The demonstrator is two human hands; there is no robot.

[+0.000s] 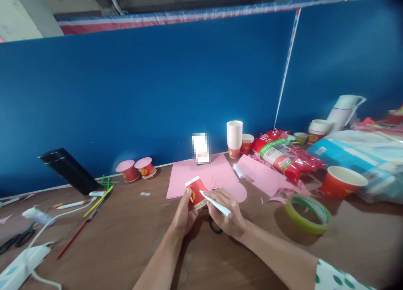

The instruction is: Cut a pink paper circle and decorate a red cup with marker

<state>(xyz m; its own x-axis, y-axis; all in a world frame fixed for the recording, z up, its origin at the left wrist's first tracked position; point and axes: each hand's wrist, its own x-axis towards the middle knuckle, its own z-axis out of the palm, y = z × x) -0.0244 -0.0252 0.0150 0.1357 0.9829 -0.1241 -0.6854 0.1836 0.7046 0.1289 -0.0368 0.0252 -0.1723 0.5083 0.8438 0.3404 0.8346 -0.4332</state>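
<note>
My left hand (185, 214) is closed round a red paper cup (197, 190) with a gold print and a white edge, held tilted above the table. In my right hand (228, 212) is a white marker pen (218, 204), its tip touching or very near the red side of the cup. Beneath my right hand a black loop (215, 225) shows; the rest of it is hidden. Just beyond both hands lie pink paper sheets (179, 178) and a pink paper disc (236, 191).
Clear tape (308, 214) and a red cup (343, 183) are at right, near a red cup bag (277, 153) and stacked cups (234, 138). At left are a black flask (67, 170), two pink-topped cups (128, 171), scissors (19, 238) and a power strip (23, 264). A blue partition (157, 88) stands behind.
</note>
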